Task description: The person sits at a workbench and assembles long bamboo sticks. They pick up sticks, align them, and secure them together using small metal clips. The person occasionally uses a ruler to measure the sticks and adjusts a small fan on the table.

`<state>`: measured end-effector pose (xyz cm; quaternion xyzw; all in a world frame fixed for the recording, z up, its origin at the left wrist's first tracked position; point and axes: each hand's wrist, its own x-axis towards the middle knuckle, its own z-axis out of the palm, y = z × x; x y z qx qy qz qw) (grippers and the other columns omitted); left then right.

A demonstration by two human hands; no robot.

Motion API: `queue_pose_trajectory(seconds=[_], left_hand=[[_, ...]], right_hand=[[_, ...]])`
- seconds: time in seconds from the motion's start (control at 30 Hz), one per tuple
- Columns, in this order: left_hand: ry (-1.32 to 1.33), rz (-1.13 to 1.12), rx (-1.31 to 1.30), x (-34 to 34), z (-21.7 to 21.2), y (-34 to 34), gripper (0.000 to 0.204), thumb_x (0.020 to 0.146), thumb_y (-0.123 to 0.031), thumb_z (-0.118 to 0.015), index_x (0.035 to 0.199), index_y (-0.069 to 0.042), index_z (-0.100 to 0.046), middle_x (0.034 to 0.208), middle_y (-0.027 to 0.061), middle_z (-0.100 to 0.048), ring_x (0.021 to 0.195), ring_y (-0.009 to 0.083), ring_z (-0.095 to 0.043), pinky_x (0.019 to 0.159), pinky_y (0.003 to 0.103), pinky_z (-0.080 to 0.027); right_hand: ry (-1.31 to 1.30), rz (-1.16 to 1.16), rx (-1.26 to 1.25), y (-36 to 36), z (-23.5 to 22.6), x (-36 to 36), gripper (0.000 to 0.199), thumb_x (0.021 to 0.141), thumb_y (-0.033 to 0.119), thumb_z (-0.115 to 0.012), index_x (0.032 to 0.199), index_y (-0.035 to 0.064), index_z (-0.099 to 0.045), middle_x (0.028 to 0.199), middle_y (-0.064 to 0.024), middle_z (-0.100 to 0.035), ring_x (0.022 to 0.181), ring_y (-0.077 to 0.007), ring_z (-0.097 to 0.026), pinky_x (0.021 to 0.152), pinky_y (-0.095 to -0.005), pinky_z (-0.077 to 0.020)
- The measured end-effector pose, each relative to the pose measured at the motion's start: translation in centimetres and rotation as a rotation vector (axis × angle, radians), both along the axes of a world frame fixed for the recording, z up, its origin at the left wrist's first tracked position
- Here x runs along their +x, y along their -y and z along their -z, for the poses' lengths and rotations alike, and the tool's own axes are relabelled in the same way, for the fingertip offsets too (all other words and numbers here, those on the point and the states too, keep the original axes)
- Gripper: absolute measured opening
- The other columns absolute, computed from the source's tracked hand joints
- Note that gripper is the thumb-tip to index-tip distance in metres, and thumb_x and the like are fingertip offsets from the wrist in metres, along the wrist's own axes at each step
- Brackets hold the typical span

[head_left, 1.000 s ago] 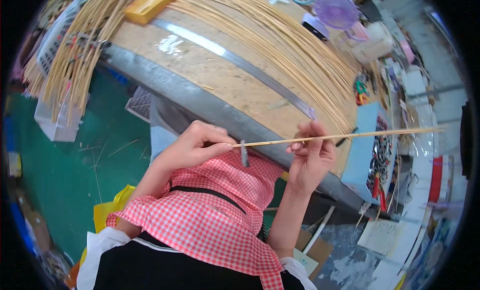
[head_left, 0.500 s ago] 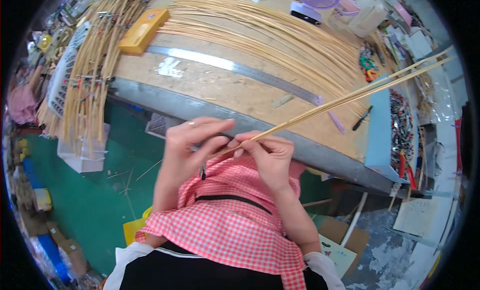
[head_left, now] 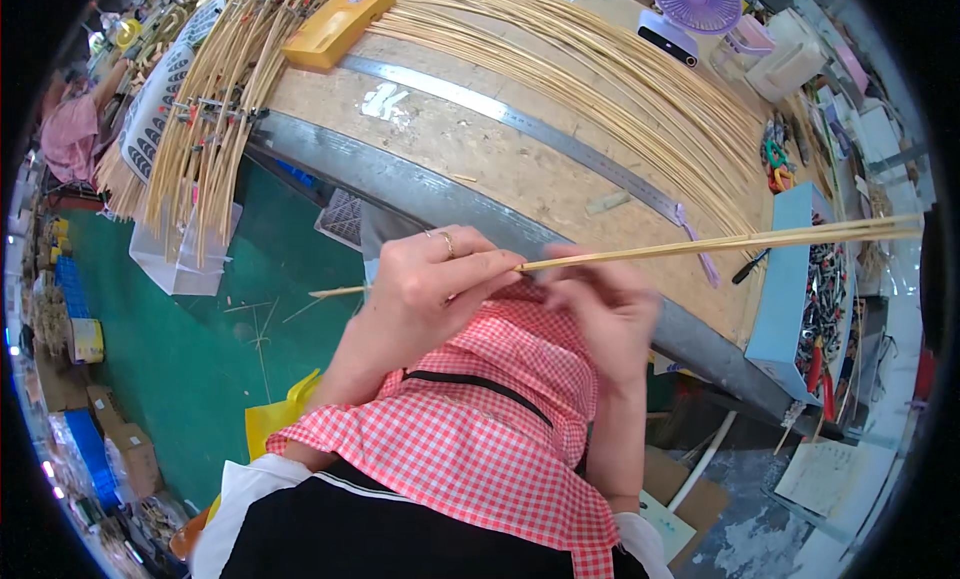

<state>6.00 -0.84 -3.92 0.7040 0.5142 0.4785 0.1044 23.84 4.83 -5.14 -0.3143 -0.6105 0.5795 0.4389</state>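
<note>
1. Fingers of the left hand (head_left: pixel 430 276) are pinched, thumb against forefinger, on a thin bundle of long, pale-tan, bamboo-like sticks (head_left: pixel 720 243); those of the right hand (head_left: pixel 608 314) curl beside it, motion-blurred, so whether they grip it I cannot tell.
2. From the left hand's pinch, the bundle reaches rightward past the right hand, above the counter's front edge. Another pale stick end (head_left: pixel 335 292) shows behind the left wrist; any link between the two is hidden.
3. Judging by looks, the bundle is light, firm but springy, and liable to split if bent sharply. Near its left end, a thumb-and-forefinger pinch suits it.
4. Beyond lie a brown, dark-edged wooden counter (head_left: pixel 520 174), a long grey metal ruler (head_left: pixel 510 117), loose pale-tan sticks (head_left: pixel 600 111) and a light-blue rectangular box (head_left: pixel 782 289).
</note>
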Motion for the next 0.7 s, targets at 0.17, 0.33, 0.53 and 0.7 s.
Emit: queue_pose_trajectory(seconds=[0.17,0.33,0.53,0.7], left_hand=[[-0.053,0.059,-0.029,0.2,1.1,0.4,0.015,0.069,-0.002,-0.072,0.084,-0.001,-0.068,0.075,0.0114,-0.064,0.065,0.0233,-0.064,0.055,0.030,-0.050],[-0.096,0.094,-0.087,-0.6,1.2,0.3,0.014,0.071,-0.003,-0.071,0.084,0.000,-0.068,0.076,0.0115,-0.064,0.066,0.0236,-0.064,0.057,0.030,-0.050],[0.045,0.197,-0.266,-1.6,0.9,-0.1,0.018,0.074,-0.006,-0.069,0.091,0.000,-0.068,0.077,0.0125,-0.065,0.067,0.0240,-0.064,0.060,0.030,-0.050],[0.343,0.288,-0.269,-0.5,1.7,-0.5,0.020,0.077,-0.006,-0.065,0.096,0.000,-0.069,0.078,0.0134,-0.066,0.068,0.0223,-0.063,0.062,0.030,-0.049]], right_hand=[[-0.277,0.199,-0.055,0.2,-1.2,2.7,0.013,0.081,-0.006,-0.060,0.093,-0.0113,-0.064,0.068,-0.0117,-0.060,0.051,-0.0127,-0.053,0.044,-0.0224,-0.0450],[-0.330,0.150,-0.099,-0.3,-0.3,2.3,0.010,0.083,-0.005,-0.060,0.090,-0.0107,-0.063,0.067,-0.0141,-0.061,0.050,-0.0140,-0.055,0.045,-0.0242,-0.0484],[-0.297,0.139,-0.097,-0.3,0.3,1.7,0.007,0.083,-0.005,-0.059,0.087,-0.0100,-0.063,0.066,-0.0141,-0.061,0.050,-0.0145,-0.056,0.046,-0.0257,-0.0497],[-0.172,0.122,-0.148,0.8,-0.5,0.9,0.005,0.081,-0.007,-0.058,0.077,-0.0072,-0.062,0.063,-0.0121,-0.059,0.048,-0.0140,-0.054,0.043,-0.0262,-0.0466]])
